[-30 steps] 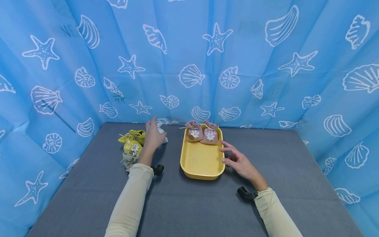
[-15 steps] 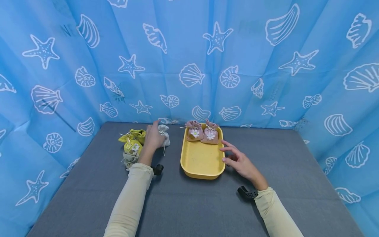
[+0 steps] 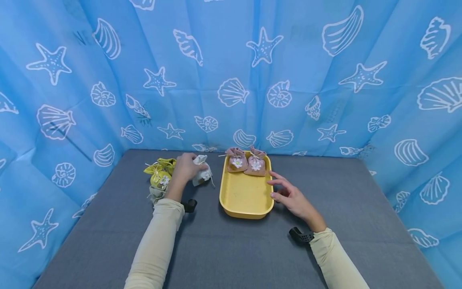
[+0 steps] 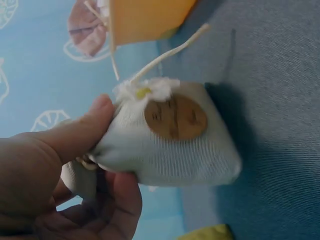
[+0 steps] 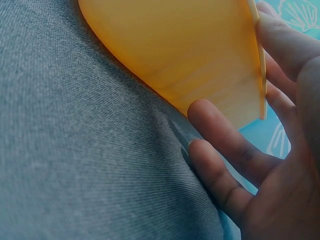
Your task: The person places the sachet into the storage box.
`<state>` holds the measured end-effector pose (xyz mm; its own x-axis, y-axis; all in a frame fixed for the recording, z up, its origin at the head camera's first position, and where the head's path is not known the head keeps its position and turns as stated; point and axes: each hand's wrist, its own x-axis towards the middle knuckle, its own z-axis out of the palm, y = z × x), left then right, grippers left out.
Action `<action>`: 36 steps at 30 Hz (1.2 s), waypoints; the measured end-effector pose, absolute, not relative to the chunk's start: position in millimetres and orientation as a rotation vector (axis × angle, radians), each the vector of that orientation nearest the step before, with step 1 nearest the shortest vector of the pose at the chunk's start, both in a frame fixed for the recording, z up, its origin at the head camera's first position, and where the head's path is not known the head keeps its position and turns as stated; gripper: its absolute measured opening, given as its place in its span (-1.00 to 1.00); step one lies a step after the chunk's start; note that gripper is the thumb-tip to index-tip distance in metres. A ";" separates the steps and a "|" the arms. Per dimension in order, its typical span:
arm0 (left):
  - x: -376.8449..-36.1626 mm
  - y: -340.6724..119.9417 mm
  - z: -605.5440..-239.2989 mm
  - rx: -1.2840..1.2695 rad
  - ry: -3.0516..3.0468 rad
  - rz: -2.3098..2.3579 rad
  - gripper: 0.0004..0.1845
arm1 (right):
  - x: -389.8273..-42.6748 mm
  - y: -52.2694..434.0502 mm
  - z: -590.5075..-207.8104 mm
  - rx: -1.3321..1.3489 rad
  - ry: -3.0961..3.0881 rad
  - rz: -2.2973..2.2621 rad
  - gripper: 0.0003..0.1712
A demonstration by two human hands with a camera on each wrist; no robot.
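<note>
Head view, lower half of the frame: two cream sleeves reach up over the grey counter (image 3: 231, 249). Right of centre, the right hand (image 3: 294, 198) rests against the right rim of the yellow tray (image 3: 245, 194), its fingers (image 5: 225, 145) loosely spread and straight, holding nothing. Further up, left of centre, the left hand (image 3: 185, 168) holds a white pouch (image 3: 201, 173) just left of the tray, lifted slightly off the counter. In the left wrist view the thumb (image 4: 75, 137) and curled fingers pinch the gathered neck of the pouch (image 4: 170, 145).

It looks light, soft and yielding, likely to sag, so the cinched neck seems the surest hold. Its long axis runs roughly level, base toward the tray, neck toward the palm, flower and round tag facing the wrist camera. Behind the hand lie yellow pouches (image 3: 160, 170); two pink pouches (image 3: 247, 162) sit at the tray's far end.
</note>
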<state>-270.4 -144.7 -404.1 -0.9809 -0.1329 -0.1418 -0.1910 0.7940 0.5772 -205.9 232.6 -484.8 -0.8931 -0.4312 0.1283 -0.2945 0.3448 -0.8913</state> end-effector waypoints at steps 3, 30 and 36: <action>-269.5 -143.0 -398.1 -0.228 2.903 0.967 -0.43 | -205.8 232.1 -484.7 -0.661 2.464 -1.595 -0.52; -244.9 -116.0 -327.6 0.075 3.074 1.151 -0.63 | -205.4 230.1 -482.2 -0.656 2.465 -1.611 -0.53; -240.5 -103.3 -315.8 0.172 3.087 1.164 -0.71 | -205.2 229.6 -482.3 -0.647 2.467 -1.604 -0.54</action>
<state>-240.5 -103.3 -315.8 -0.9816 0.0400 0.1869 0.1534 0.7478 0.6459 -205.2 229.6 -482.3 -0.9000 -0.4184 0.1227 -0.2817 0.3434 -0.8959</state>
